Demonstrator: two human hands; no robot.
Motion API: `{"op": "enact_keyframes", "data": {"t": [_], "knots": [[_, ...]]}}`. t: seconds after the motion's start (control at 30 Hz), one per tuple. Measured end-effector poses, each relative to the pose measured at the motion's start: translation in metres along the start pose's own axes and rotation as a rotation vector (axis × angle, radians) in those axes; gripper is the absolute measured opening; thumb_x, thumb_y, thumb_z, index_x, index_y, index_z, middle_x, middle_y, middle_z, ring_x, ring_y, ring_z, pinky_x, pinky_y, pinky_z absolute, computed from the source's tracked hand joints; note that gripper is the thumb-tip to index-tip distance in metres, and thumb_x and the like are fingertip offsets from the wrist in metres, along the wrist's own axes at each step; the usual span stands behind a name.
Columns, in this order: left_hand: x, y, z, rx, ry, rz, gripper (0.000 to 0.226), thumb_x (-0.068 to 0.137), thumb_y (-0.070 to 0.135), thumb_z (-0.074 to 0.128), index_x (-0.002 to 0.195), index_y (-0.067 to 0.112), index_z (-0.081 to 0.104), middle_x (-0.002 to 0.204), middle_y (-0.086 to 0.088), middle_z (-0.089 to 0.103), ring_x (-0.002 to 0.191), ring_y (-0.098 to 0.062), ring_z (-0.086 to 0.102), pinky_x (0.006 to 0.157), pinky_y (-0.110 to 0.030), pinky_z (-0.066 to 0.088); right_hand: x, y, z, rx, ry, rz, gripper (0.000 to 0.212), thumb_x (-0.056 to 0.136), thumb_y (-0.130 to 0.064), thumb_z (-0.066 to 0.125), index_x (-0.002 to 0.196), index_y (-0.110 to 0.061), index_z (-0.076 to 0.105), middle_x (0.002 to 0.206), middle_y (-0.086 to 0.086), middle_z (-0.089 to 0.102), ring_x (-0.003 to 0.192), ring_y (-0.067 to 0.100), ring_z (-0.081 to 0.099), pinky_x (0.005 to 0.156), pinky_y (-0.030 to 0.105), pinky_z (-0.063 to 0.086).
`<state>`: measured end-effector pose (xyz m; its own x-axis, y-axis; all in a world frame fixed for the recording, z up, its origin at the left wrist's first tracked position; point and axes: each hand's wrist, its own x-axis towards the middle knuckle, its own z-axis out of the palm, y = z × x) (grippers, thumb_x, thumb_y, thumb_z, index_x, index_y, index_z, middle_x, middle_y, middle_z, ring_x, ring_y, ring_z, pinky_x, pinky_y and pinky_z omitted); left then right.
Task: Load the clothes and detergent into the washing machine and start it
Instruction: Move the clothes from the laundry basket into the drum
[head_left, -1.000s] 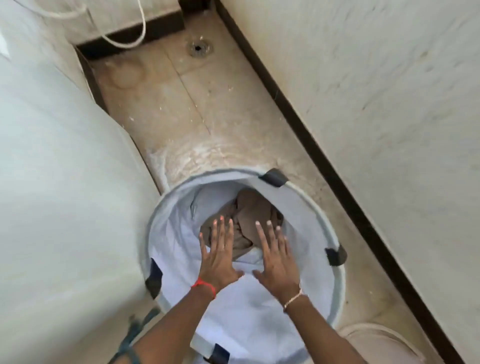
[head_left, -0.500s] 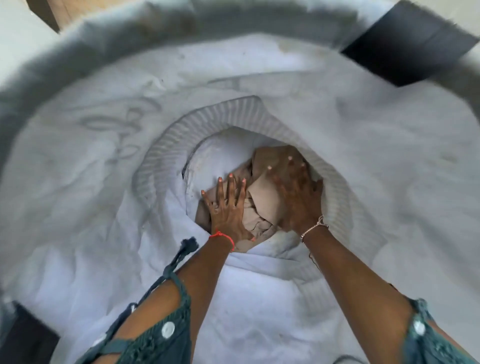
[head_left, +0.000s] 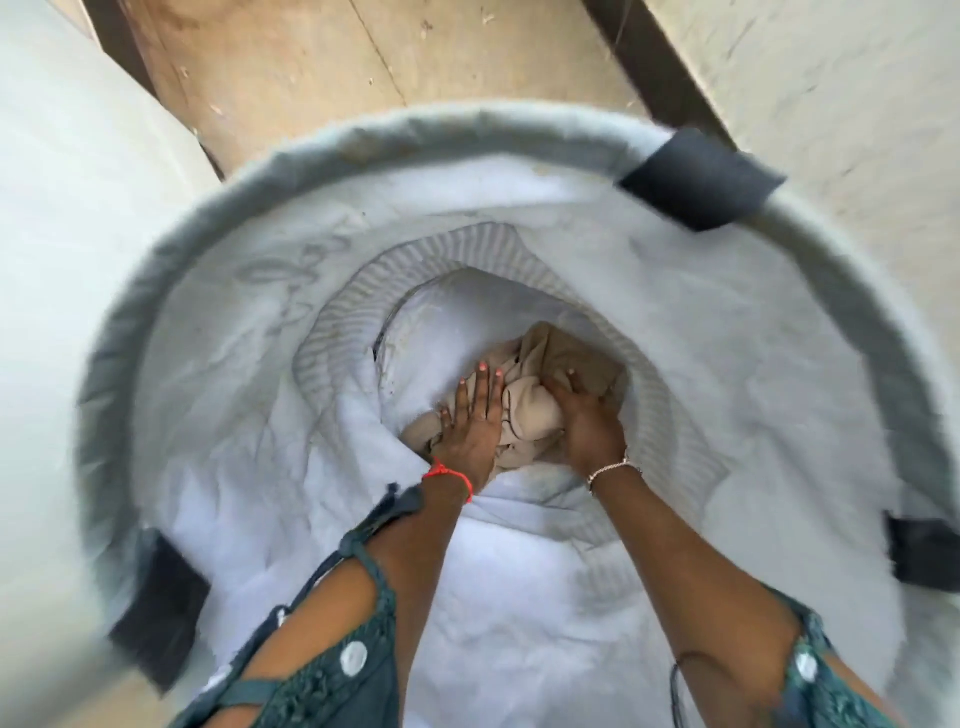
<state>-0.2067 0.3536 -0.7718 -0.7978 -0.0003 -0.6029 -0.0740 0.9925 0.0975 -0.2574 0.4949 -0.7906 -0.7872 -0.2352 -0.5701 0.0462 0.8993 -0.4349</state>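
1. Our left hand (head_left: 470, 423) lies flat, fingers spread, on the beige clothes (head_left: 535, 410); our right hand (head_left: 589, 423) curls into them, seemingly gripping a fold.
2. The clothes sit bunched under both hands, deep in the laundry basket (head_left: 322, 150).
3. Soft, crumpled cloth could slip free or snag the basket's limp white lining as we lift.
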Motion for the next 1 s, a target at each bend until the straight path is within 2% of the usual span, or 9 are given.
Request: {"op": "enact_keyframes", "data": {"t": [0.1, 0.2, 0.33, 0.47, 0.6, 0.67, 0.83, 0.93, 1.0], "knots": [[-0.043, 0.008, -0.033, 0.027, 0.204, 0.007, 0.060, 0.080, 0.015, 0.026, 0.138, 0.009, 0.037, 0.139, -0.012, 0.050, 0.122, -0.028, 0.053, 0.091, -0.039, 0.049, -0.053, -0.024, -0.032, -0.058, 0.031, 0.050, 0.056, 0.087, -0.018, 0.021, 0.139, -0.034, 0.035, 0.151, 0.007, 0.027, 0.135, 0.043, 0.026, 0.107, 0.051, 0.031], [-0.101, 0.016, -0.083, 0.015, 0.248, -0.027, 0.065, 0.076, 0.021, 0.023, 0.139, 0.008, 0.032, 0.135, -0.010, 0.054, 0.119, -0.026, 0.056, 0.089, -0.040, 0.050, -0.118, -0.057, -0.079, -0.182, 0.089, 0.080, 0.069, 0.086, -0.004, 0.030, 0.143, -0.042, 0.019, 0.156, 0.010, 0.012, 0.137, 0.042, 0.022, 0.105, 0.051, 0.035], [-0.193, 0.026, -0.175, -0.034, 0.303, 0.030, 0.091, 0.070, 0.001, 0.042, 0.148, 0.004, -0.005, 0.144, -0.013, 0.043, 0.123, -0.034, 0.051, 0.088, -0.050, 0.049, -0.223, -0.123, -0.167, -0.056, 0.025, 0.106, 0.084, 0.085, -0.008, 0.051, 0.145, -0.043, 0.005, 0.158, 0.001, -0.004, 0.141, 0.039, 0.014, 0.105, 0.049, 0.034], [-0.306, 0.029, -0.277, -0.142, 0.319, 0.065, 0.124, 0.051, -0.013, 0.067, 0.149, 0.011, -0.005, 0.154, -0.014, 0.018, 0.133, -0.040, 0.035, 0.095, -0.057, 0.043, -0.332, -0.196, -0.258, 0.043, 0.107, 0.022, 0.094, 0.081, -0.004, 0.057, 0.144, -0.043, 0.000, 0.157, -0.001, -0.005, 0.142, 0.039, 0.007, 0.106, 0.046, 0.034], [-0.433, 0.030, -0.406, -0.284, 0.389, 0.104, 0.112, 0.072, -0.018, 0.042, 0.137, 0.030, -0.035, 0.151, -0.004, -0.033, 0.140, -0.033, -0.019, 0.116, -0.051, 0.007, -0.445, -0.273, -0.350, 0.132, 0.255, -0.195, 0.100, 0.075, 0.006, 0.052, 0.141, -0.047, 0.000, 0.154, -0.008, -0.010, 0.144, 0.026, 0.004, 0.114, 0.049, 0.020], [-0.496, 0.020, -0.472, -0.344, 0.401, 0.121, 0.108, 0.078, -0.017, 0.033, 0.121, 0.038, -0.049, 0.140, 0.004, -0.048, 0.134, -0.023, -0.038, 0.115, -0.038, -0.015, -0.491, -0.311, -0.394, 0.115, 0.238, -0.242, 0.103, 0.074, 0.003, 0.055, 0.136, -0.052, -0.005, 0.147, -0.015, -0.018, 0.144, 0.026, 0.005, 0.110, 0.048, 0.027], [-0.618, -0.032, -0.581, -0.270, 0.582, 0.084, 0.115, 0.074, -0.015, 0.038, 0.113, 0.043, -0.052, 0.130, 0.016, -0.055, 0.125, -0.017, -0.047, 0.095, -0.020, -0.031, -0.569, -0.422, -0.471, 0.053, 0.180, -0.351, 0.110, 0.077, -0.012, 0.062, 0.120, -0.062, -0.026, 0.142, -0.024, -0.021, 0.144, 0.025, 0.010, 0.104, 0.038, 0.036], [-0.661, -0.083, -0.607, -0.243, 0.713, 0.000, 0.118, 0.073, -0.010, 0.044, 0.113, 0.042, -0.053, 0.129, 0.019, -0.055, 0.123, -0.011, -0.048, 0.098, -0.021, -0.029, -0.592, -0.490, -0.473, 0.108, 0.211, -0.521, 0.105, 0.067, -0.030, 0.062, 0.106, -0.070, -0.026, 0.146, -0.024, -0.011, 0.143, 0.019, 0.013, 0.101, 0.035, 0.036], [-0.676, -0.123, -0.615, -0.259, 0.743, -0.074, 0.117, 0.073, -0.011, 0.043, 0.116, 0.041, -0.053, 0.130, 0.017, -0.054, 0.124, -0.010, -0.046, 0.105, -0.025, -0.023, -0.587, -0.532, -0.457, 0.127, 0.244, -0.618, 0.098, 0.068, -0.034, 0.058, 0.119, -0.068, -0.018, 0.154, -0.014, -0.003, 0.143, 0.017, 0.014, 0.102, 0.035, 0.035]]}}
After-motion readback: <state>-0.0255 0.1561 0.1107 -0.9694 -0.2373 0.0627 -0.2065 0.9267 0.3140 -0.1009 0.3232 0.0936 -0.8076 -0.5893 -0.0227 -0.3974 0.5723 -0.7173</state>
